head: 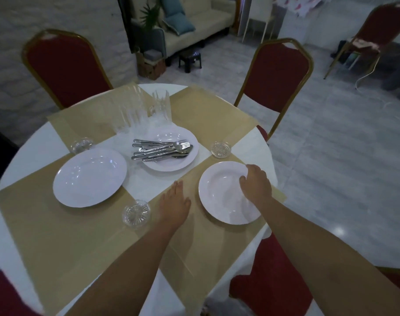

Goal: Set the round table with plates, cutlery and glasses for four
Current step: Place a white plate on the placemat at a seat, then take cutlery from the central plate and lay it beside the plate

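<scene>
Leftmost on the bench (34,153), left plate (90,177) already laid; right of it and further back, middle plate (171,165) bearing the cutlery heap (162,149), long axis left to right, handles leftward. Just beyond the left hand (175,202), pressed flat, fingers straight and grasping nothing, so probably the nearer reach for that heap. Farthest right, right hand (256,184), fingers curled over the far rim of the right plate (221,197), down near the bench edge.

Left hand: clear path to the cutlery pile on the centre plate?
Probably yes. The left hand lies flat on the tan mat just short of the centre plate, and nothing stands between it and the cutlery.
</scene>
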The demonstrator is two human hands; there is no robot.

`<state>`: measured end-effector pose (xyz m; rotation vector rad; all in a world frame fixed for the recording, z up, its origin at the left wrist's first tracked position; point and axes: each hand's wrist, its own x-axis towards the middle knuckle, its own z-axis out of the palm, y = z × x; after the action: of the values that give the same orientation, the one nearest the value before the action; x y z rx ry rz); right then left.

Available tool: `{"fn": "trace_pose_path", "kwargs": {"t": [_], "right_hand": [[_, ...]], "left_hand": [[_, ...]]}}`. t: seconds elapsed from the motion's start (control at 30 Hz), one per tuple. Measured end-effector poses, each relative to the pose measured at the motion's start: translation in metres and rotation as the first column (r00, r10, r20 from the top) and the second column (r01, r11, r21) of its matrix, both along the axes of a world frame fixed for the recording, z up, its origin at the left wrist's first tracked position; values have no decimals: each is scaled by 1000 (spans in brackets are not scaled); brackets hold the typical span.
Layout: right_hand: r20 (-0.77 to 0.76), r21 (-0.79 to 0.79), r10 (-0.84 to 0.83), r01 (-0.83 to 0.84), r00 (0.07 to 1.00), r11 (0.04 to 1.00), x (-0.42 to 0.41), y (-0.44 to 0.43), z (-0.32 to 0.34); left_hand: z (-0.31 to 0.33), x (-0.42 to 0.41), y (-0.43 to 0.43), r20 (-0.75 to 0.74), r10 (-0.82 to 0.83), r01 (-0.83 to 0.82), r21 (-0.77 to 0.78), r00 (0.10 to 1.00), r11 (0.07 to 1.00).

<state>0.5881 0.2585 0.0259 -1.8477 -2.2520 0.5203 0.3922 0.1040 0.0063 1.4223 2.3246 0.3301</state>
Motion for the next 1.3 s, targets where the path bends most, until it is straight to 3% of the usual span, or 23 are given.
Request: {"fn": "trace_pose_path", "kwargs": {"t": [0.23, 0.5, 0.7, 0.87, 1.03, 1.3], "right_hand": [[-30, -15, -24, 24, 999, 1000, -53, -21, 2], [-155, -289, -145, 96, 977, 953, -139, -42, -8], [-329, -494, -313, 121, 891, 861, -211, -36, -14], [-386, -667, -595, 231, 705, 708, -260, -27, -27], [-445, -757, -792, 297, 418, 582, -287, -17, -28], [-426, -790, -855, 339, 295, 510, -305, -7, -33]], "left_hand": [[36, -67, 3, -75, 25, -28, -37, 997, 999], [37, -143, 33, -65, -29, 28, -20, 997, 999], [32, -195, 81, -71, -132, 133, 7, 989, 991], [17, -223, 110, -59, -262, 263, 9, 963, 965], [8, -227, 123, -62, -356, 357, 9, 932, 934], [-6, -253, 143, -29, -338, 339, 38, 941, 940]]}}
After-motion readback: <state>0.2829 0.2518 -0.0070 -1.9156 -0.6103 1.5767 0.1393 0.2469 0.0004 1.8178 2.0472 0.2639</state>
